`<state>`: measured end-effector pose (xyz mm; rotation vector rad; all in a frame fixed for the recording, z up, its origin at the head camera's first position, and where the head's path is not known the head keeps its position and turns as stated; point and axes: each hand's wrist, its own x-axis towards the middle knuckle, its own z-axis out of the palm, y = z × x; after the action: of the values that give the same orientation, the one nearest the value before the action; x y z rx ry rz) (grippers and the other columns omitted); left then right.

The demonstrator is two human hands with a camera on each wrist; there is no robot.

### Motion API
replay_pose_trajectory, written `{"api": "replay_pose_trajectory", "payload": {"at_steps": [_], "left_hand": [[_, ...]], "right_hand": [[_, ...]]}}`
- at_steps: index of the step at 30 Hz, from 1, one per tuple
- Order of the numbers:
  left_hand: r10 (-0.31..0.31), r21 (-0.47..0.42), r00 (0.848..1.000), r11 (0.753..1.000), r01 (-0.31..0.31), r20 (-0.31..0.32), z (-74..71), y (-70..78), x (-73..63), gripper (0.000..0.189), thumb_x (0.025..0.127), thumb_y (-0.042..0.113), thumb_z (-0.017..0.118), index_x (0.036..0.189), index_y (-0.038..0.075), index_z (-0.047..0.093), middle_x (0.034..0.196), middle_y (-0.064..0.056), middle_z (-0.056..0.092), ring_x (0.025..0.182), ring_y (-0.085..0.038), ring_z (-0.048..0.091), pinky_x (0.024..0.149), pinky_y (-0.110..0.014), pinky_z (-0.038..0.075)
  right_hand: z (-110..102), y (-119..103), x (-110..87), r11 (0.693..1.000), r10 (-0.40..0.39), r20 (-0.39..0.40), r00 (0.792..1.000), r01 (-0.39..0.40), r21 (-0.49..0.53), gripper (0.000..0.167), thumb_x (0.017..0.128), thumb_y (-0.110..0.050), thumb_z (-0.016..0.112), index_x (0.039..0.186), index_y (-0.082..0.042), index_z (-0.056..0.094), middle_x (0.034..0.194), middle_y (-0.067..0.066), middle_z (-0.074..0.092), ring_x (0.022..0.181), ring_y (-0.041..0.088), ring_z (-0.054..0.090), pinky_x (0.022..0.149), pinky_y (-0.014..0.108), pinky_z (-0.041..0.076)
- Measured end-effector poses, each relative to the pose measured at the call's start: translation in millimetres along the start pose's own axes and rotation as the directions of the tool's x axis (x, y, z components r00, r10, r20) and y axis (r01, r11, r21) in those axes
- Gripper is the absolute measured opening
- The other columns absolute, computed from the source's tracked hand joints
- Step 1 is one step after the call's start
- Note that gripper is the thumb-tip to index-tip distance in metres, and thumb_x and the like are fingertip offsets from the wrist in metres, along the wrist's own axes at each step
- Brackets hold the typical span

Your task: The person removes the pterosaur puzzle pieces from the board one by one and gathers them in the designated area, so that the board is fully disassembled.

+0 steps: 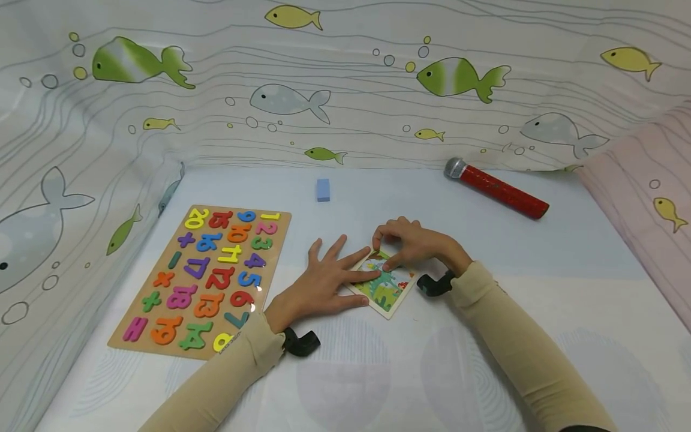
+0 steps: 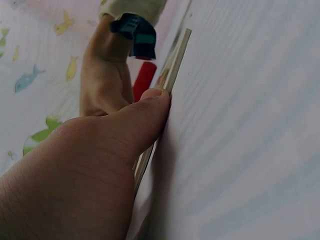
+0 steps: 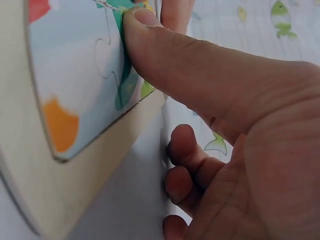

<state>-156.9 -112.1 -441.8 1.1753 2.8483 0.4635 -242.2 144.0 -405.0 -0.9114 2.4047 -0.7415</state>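
A small framed jigsaw puzzle (image 1: 390,294) with a green dinosaur picture lies turned at an angle on the table. My left hand (image 1: 324,282) rests over its left side, fingers spread and straight, with the thumb along the near edge. In the left wrist view that thumb (image 2: 156,102) touches the thin wooden edge of the puzzle (image 2: 179,57). From the far right, my right hand (image 1: 412,243) holds the puzzle near its far corner, index finger bent down at the corner. Its thumb (image 3: 155,55) presses on the picture, and the other fingers are curled in.
A wooden number board (image 1: 178,252) with colourful numerals and signs lies to the left. Farther back are a small blue block (image 1: 323,190) and, at the right, a red microphone (image 1: 502,191). Fish-patterned cloth (image 1: 356,78) rises behind and at both sides.
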Motion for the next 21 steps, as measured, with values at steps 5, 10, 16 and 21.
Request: {"api": "replay_pose_trajectory", "payload": {"at_steps": [5, 10, 16, 21], "left_hand": [[0.001, 0.006, 1.000, 1.000, -0.001, -0.003, 0.1, 0.1, -0.3, 0.057, 0.093, 0.068, 0.056, 0.145, 0.047, 0.052, 0.167, 0.006, 0.033, 0.156, -0.047, 0.016, 0.112, -0.079, 0.005], [0.008, 0.008, 1.000, 1.000, -0.008, -0.003, 0.7, -0.5, -0.2, 0.057, 0.093, 0.068, 0.055, 0.145, 0.047, 0.052, 0.167, 0.006, 0.033, 0.156, -0.047, 0.016, 0.112, -0.079, 0.005], [0.006, 0.015, 1.000, 1.000, -0.006, 0.002, 1.7, -0.7, -0.5, 0.057, 0.093, 0.068, 0.054, 0.146, 0.048, 0.051, 0.167, 0.006, 0.032, 0.156, -0.047, 0.016, 0.112, -0.079, 0.005], [0.007, 0.019, 1.000, 1.000, -0.007, -0.007, 2.0, -0.8, -0.8, 0.057, 0.093, 0.068, 0.055, 0.146, 0.047, 0.052, 0.167, 0.005, 0.032, 0.156, -0.047, 0.016, 0.112, -0.078, 0.006]], "right_hand": [[3, 3, -1.8, 0.999, -0.039, -0.033, 0.999, 0.039, 0.000, 0.037, 0.080, -0.026, 0.088, 0.110, -0.026, 0.066, 0.108, 0.000, 0.058, 0.104, 0.022, 0.042, 0.088, 0.043, 0.027], [10, 8, -9.1, 0.996, -0.084, -0.120, 0.989, 0.086, 0.014, 0.041, 0.081, -0.027, 0.087, 0.118, -0.022, 0.070, 0.113, -0.001, 0.063, 0.106, 0.020, 0.046, 0.089, 0.042, 0.028], [16, 16, -13.6, 0.988, -0.112, -0.195, 0.974, 0.130, 0.080, 0.038, 0.082, -0.023, 0.087, 0.118, -0.020, 0.076, 0.116, -0.002, 0.070, 0.106, 0.019, 0.049, 0.090, 0.041, 0.029], [21, 21, -14.3, 0.982, -0.127, -0.243, 0.962, 0.157, 0.105, 0.035, 0.083, -0.020, 0.085, 0.117, -0.020, 0.077, 0.113, -0.002, 0.072, 0.104, 0.019, 0.050, 0.089, 0.041, 0.029]]}}
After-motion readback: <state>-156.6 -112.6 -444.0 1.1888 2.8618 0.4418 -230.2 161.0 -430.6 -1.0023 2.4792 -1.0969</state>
